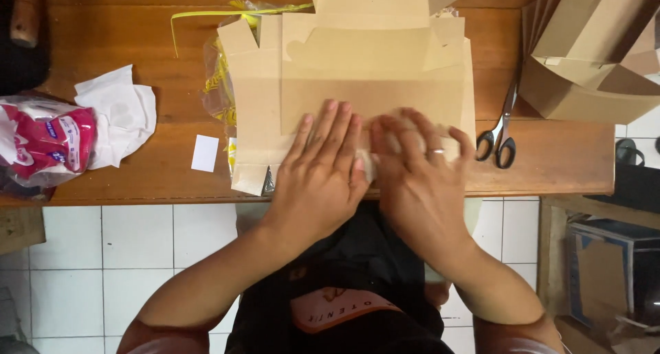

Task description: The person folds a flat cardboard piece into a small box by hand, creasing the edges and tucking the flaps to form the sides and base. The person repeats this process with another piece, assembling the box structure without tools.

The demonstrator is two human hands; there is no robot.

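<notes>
A person in a dark top leaned over a wooden table [550, 168] above a white tiled floor [103, 258], both bare hands pressed flat on a stack of unfolded cardboard box blanks [371, 79]. The left hand [323, 179] lay palm down with its fingers spread and straight, gripping nothing, its fingertips resting on the lower part of the top blank. The right hand [419, 179], a ring on one finger, lay just beside it, the two touching at the inner edges; its fingers curved loosely over something pale on the card, too blurred to identify, and whether it held that thing could not be told. The blanks lay at the table's near edge, in the middle, with the topmost sheet's flaps reaching toward the far side. Under the stack's left side showed a clear plastic bag [216, 86] with a yellow strap [206, 14]. A small white card [205, 153] lay just left of the stack. Farther left sat crumpled white paper [120, 113] and a red and white packet [45, 141]. Right of the blanks lay scissors [500, 134] with black handles, handles toward the person. At the far right corner stood folded cardboard boxes [591, 58].
</notes>
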